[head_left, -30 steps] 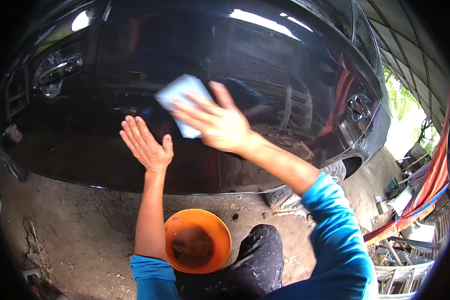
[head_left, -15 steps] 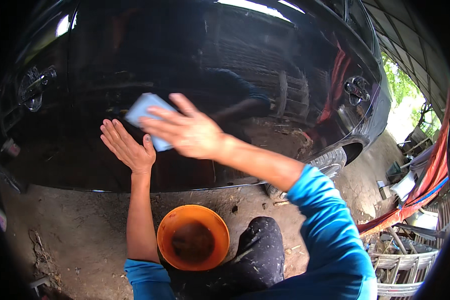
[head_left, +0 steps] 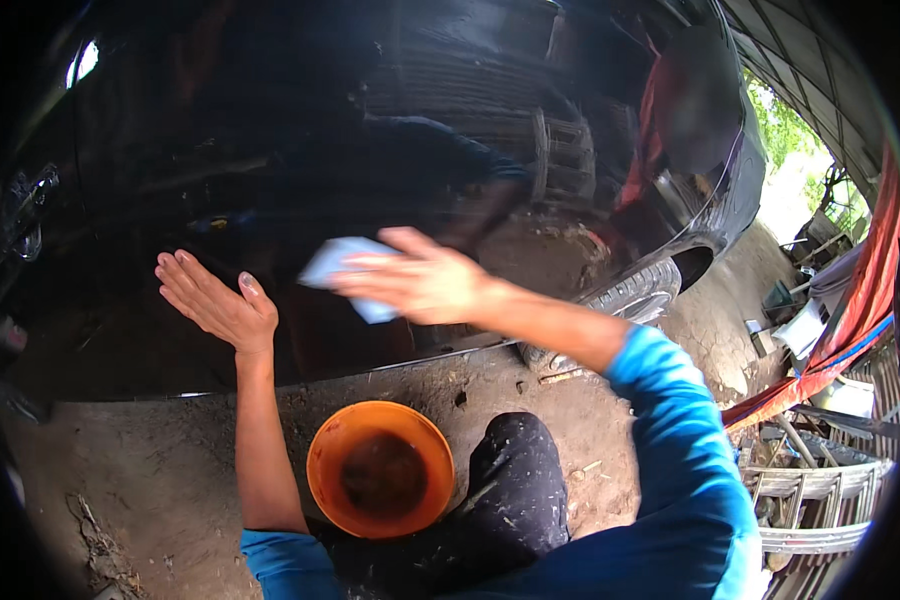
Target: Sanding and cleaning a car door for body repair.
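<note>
A glossy black car side (head_left: 300,130) fills the upper view, with wet-looking streaks on it. Under the stretched fingers of my right hand (head_left: 425,283), a light blue flat pad (head_left: 335,262) is held against the lower panel; motion blurs it, and I cannot tell its material. My left hand (head_left: 218,305) is flat with fingers out and thumb apart, at the same panel to the left of the pad. It holds nothing. Below the car, an orange bucket (head_left: 322,470) with dark murky liquid inside stands on the ground between my left forearm and my knee.
The car's wheel (head_left: 635,295) shows at the right, above bare dirt ground (head_left: 160,450). Farther right hang orange-red cloth (head_left: 855,310) and a slatted, ladder-like rack (head_left: 820,510) among clutter. My bent knee (head_left: 520,450) is close beside the bucket.
The blue pad and my right hand have shifted right and slightly down across the panel. My left hand has moved a little left. The view has also shifted somewhat.
</note>
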Action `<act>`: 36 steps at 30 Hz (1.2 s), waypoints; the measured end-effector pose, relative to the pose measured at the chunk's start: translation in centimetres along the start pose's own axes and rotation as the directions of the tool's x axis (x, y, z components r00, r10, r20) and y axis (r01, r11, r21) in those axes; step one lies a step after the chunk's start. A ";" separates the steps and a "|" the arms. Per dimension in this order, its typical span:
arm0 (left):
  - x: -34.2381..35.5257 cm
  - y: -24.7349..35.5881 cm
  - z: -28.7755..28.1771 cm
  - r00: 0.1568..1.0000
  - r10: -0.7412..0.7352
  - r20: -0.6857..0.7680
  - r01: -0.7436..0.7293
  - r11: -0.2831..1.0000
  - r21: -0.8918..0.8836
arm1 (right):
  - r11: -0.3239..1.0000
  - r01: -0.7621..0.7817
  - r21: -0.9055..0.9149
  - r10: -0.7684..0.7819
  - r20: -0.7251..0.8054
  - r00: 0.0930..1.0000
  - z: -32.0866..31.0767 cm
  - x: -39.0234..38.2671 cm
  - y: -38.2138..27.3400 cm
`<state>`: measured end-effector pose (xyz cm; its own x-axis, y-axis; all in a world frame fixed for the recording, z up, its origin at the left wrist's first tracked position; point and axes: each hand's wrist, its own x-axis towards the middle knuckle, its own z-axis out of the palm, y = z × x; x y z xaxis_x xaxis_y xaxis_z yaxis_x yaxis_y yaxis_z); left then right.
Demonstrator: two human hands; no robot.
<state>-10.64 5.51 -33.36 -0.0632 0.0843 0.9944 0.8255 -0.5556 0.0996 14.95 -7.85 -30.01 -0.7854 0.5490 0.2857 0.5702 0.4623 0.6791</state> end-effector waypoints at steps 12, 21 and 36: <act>0.5 -0.2 0.2 1.000 -0.013 -0.019 0.013 1.000 0.002 | 0.959 -0.157 -0.237 0.196 0.150 0.969 -1.2 -22.0 2.5; -0.7 -2.3 -0.5 0.997 0.037 0.064 -0.036 0.999 -0.028 | 0.970 -0.100 0.222 0.125 -0.100 0.987 2.0 1.8 -3.8; -16.4 8.7 -17.6 -0.103 0.052 0.993 0.929 -0.352 0.115 | -0.795 -0.320 0.516 0.485 0.857 0.176 -0.1 -11.4 -24.6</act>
<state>-12.25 -15.26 -48.18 0.6065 0.7841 -0.1317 -0.2852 0.3692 0.8845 9.85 -25.51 -49.87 0.3445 0.9173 -0.1997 -0.0773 -0.1843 -0.9798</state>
